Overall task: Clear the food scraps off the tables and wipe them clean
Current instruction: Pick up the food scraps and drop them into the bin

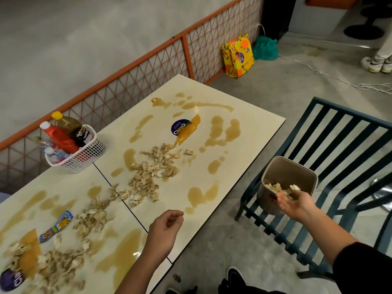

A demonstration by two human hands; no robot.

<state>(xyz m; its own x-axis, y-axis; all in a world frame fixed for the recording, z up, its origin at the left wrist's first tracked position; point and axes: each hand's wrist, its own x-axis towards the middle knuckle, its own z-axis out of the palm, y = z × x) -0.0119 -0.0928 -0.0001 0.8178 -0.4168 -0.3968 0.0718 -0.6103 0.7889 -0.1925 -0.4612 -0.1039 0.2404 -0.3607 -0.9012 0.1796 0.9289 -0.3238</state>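
Observation:
Two cream tables [250, 132] stand end to end, smeared with brown sauce puddles. Pale food scraps [152, 172] lie heaped across the right table and spread over the left one [63, 257]. A beige bin [286, 179] sits on a dark slatted chair [343, 145] to the right of the tables, with scraps inside it. My right hand [294, 203] is over the bin's near rim, fingers relaxed, scraps lying at its fingertips. My left hand [167, 223] hovers above the near table edge, fingers loosely curled and holding nothing.
A white basket [84, 158] with sauce bottles stands at the tables' far edge by an orange mesh fence [131, 66]. A blue snack wrapper [57, 225] and purple stickers lie on the tables. A yellow bag [237, 56], cables and another person's shoes [377, 64] are on the floor.

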